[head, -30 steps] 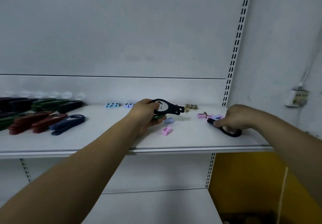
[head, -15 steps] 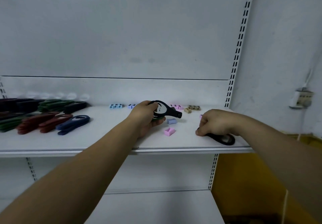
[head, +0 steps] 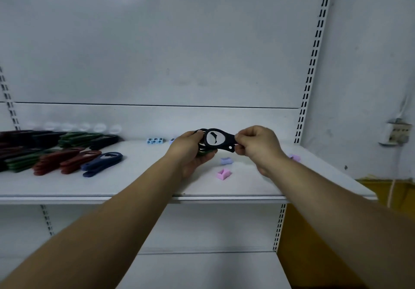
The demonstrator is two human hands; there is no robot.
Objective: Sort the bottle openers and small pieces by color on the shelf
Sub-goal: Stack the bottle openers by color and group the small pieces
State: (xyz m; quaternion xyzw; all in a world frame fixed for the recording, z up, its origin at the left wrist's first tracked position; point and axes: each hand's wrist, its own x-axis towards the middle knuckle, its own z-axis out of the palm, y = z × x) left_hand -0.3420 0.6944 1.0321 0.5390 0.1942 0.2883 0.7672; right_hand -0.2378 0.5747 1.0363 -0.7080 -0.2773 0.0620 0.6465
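Above the middle of the white shelf [head: 139,187], my left hand [head: 190,151] grips a small stack of black bottle openers, with a green one showing underneath. My right hand [head: 256,146] pinches the handle end of the top black bottle opener [head: 221,141], whose oval head lies against the stack in my left hand. On the shelf below lie a lilac small piece [head: 225,161] and a pink small piece [head: 223,174]. Sorted piles of black, green and red openers [head: 56,164] and blue openers [head: 102,162] lie at the left.
Light blue cubes [head: 154,140] sit at the back of the shelf. Another lilac piece [head: 294,157] lies at the right behind my right wrist. A slotted upright [head: 312,64] bounds the shelf on the right. A wall socket [head: 396,134] and a yellow surface [head: 381,189] are further right.
My right hand lifted the black opener off the shelf's right side and brought it left and up to the stack in my left hand. The view shifted slightly right.
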